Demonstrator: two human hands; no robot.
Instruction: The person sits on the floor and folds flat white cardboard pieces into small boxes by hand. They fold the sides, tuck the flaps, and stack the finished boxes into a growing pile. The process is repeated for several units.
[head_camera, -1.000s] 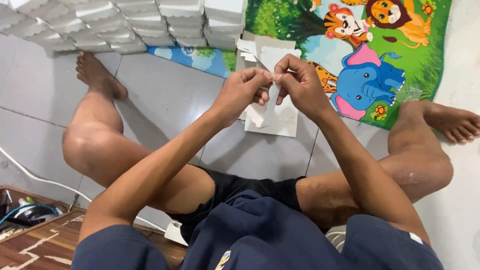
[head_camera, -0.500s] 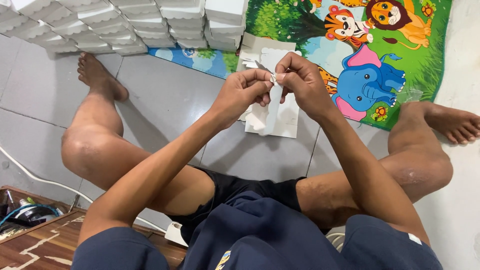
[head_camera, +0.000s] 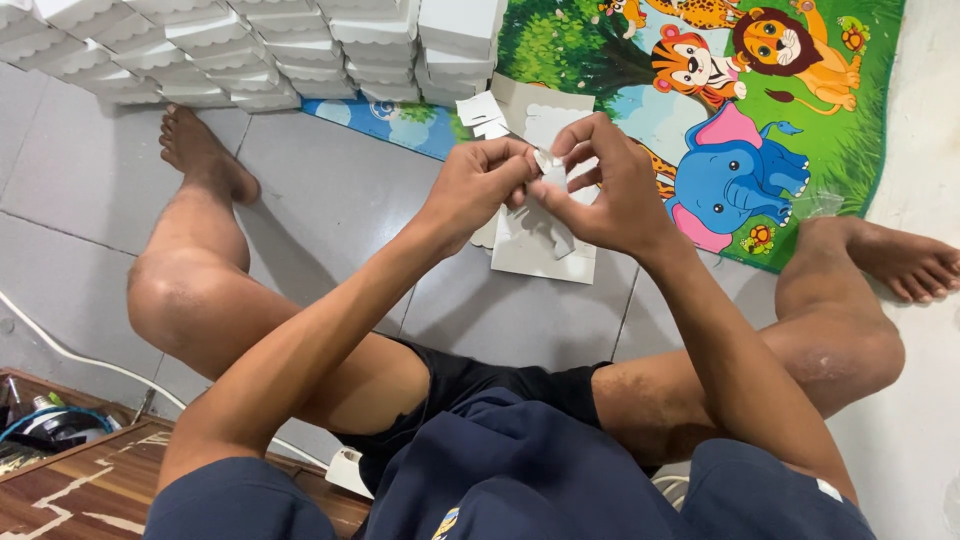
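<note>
Head view: person seated on tiled floor (head_camera: 330, 190), legs spread. Left hand (head_camera: 478, 190) and right hand (head_camera: 610, 195) meet above floor, fingers (head_camera: 520, 160) of both pinched together on small white card piece (head_camera: 545, 160). Beneath hands, flat white card sheets (head_camera: 540, 255) lie on floor. Beyond: animal play mat (head_camera: 800, 110), stacked white boxes (head_camera: 250, 45) along floor's far edge

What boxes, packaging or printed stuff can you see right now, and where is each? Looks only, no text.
Folded boxes: stacked rows, top left, white, scalloped lids.
Flat card blanks: floor pile under both hands, white.
Small card piece: pinched between left hand and right hand, white.
Play mat: top right, green, cartoon animals.
</note>
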